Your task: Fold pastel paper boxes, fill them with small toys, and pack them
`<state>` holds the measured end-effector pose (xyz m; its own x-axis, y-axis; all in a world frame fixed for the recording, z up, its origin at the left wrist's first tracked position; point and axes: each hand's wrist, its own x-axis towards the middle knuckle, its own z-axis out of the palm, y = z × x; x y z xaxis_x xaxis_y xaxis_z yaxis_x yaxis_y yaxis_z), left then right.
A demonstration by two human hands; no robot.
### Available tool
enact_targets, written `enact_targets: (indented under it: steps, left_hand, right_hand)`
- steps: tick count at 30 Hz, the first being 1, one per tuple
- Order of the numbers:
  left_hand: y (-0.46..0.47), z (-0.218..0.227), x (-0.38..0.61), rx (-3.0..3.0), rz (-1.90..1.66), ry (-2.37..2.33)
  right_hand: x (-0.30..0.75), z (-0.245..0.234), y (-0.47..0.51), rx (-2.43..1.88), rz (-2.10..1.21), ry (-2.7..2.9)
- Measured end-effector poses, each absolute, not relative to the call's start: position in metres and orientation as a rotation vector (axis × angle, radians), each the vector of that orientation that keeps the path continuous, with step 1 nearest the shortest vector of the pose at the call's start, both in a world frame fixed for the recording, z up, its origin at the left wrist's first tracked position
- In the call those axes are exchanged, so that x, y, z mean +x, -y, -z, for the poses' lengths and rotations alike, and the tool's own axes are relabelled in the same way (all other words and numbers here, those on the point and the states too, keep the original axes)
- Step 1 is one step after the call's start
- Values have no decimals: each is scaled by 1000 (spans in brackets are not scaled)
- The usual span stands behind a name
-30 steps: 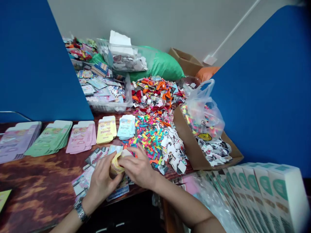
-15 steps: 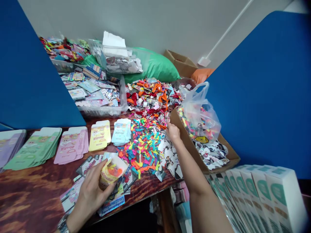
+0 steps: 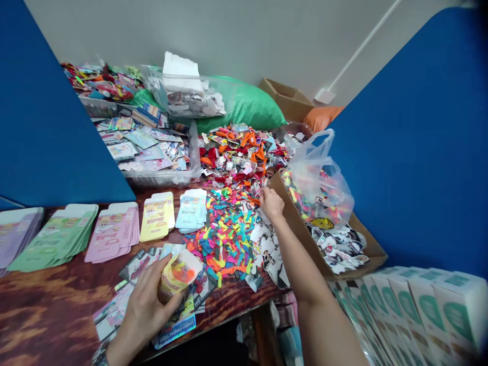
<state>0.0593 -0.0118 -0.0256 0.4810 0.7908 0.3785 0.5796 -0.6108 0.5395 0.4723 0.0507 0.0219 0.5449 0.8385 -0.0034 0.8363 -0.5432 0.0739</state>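
Observation:
My left hand (image 3: 150,297) is wrapped round a small yellow paper box (image 3: 170,281), tilted with its open top to the right. Orange and yellow pieces show inside it. Under this hand lie printed cards and packets (image 3: 179,325). Farther off, my right hand (image 3: 272,203) has its fingers bent together at the edge of a mixed heap of small trinkets (image 3: 244,152); what the fingertips hold, if anything, is hidden. Nearer me than this hand spread small limp balloons (image 3: 224,239) in many colours and white cut-out stickers (image 3: 270,249).
Flat paper boxes in purple, green (image 3: 57,234), pink (image 3: 114,229), yellow (image 3: 158,213) and blue (image 3: 192,208) line the table's left side. A clear tub of cards (image 3: 162,175) stands behind. Right of my arm are a carton (image 3: 301,236) with a plastic bag (image 3: 324,188) and upright white boxes (image 3: 423,300).
The view has shifted slightly. My right hand stays at the heap's edge with its fingers drawn together, and my left hand keeps hold of the yellow box.

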Motion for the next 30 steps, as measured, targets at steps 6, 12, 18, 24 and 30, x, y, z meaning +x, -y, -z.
enact_targets:
  steps: [6, 12, 18, 24, 30]
  left_hand:
    - [13, 26, 57, 2411, -910, -1163]
    - [13, 32, 55, 2417, -880, -1165]
    - [12, 32, 58, 2424, -862, -1162]
    - [13, 26, 58, 2437, -897, -1157]
    - [15, 30, 57, 2393, -881, -1146]
  right_hand:
    - [467, -13, -65, 2653, -37, -1564]
    - [467, -11, -53, 2617, 16, -1562]
    - [472, -18, -54, 2637, -69, -1473]
    - [463, -19, -64, 2506, -25, -1635]
    - [460, -17, -62, 2450, 26, -1702]
